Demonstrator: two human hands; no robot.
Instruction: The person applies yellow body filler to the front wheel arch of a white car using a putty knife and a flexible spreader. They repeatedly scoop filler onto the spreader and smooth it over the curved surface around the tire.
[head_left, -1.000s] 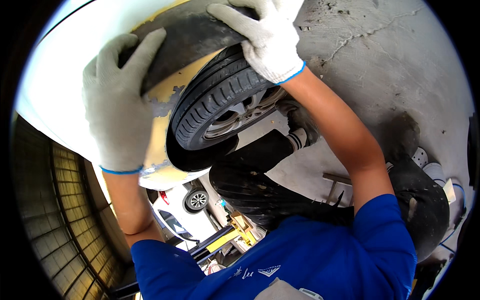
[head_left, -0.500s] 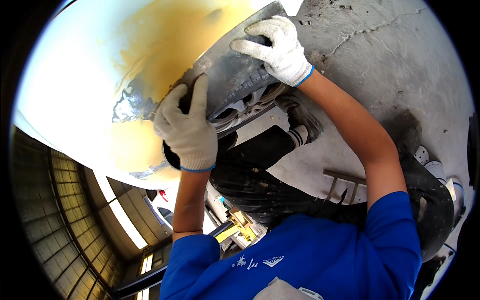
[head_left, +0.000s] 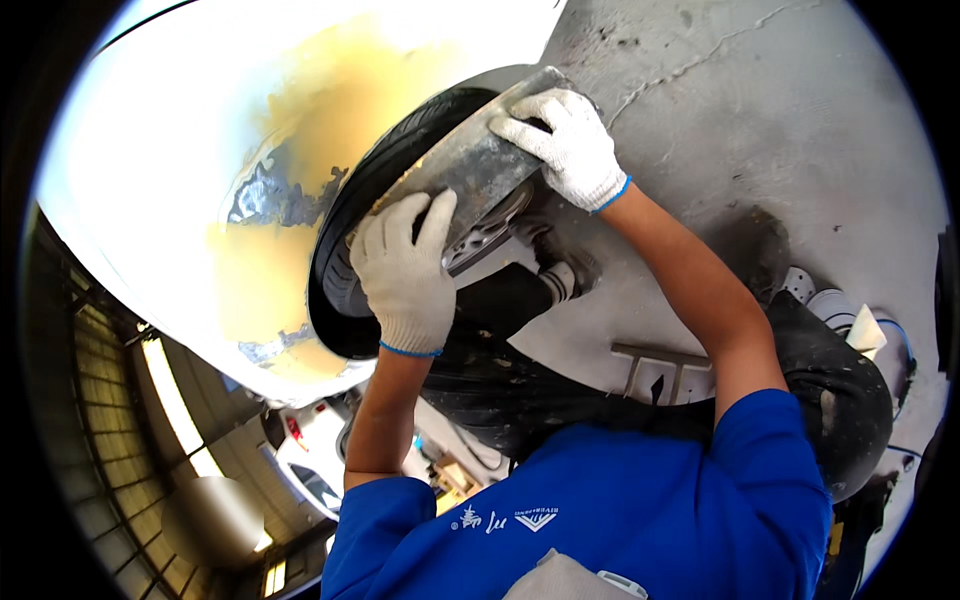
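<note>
a long dark grey board (head_left: 482, 172) slants in front of a car tire (head_left: 342, 287). the white-gloved left hand (head_left: 408, 275) grips its lower end, the right hand (head_left: 575, 150) its upper end, each thumb apart from closely bunched fingers. yellow patches (head_left: 262, 275) mark the white car panel (head_left: 150, 180) alongside.

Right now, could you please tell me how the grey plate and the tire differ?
The grey plate is long and strip-like, while the tire is round and treaded. The plate is mottled grey; the tire looks blacker. The left hand and right hand hold the plate; the tire sits behind it. Both are partly hidden.
</note>
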